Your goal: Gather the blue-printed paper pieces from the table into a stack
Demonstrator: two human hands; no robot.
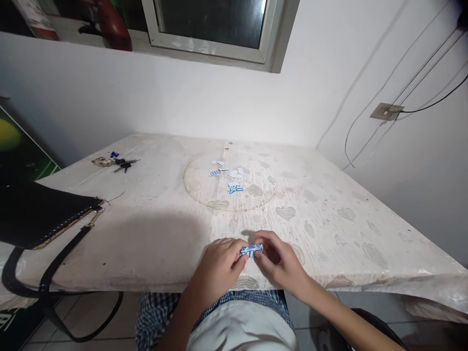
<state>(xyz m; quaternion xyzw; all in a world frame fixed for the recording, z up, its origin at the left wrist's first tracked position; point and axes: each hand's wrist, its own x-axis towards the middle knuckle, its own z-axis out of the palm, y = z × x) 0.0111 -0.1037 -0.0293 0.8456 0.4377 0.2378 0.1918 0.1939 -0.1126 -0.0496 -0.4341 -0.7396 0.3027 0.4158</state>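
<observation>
Near the table's front edge, a small blue-and-white printed block, perhaps folded paper or card, is between my two hands. My left hand pinches its left end with thumb and fingers. My right hand curves around the right end, thumb and fingertips against it. Whether the block is solid or a stack I cannot tell. Farther back on the table lie several white paper pieces, a blue-striped piece and a small pile of blue-and-white pieces.
The table has a patterned plastic cover. At left are keys, a dark blue item and a black bag with its strap hanging over the edge. A wall socket with cables is at right; a window is above.
</observation>
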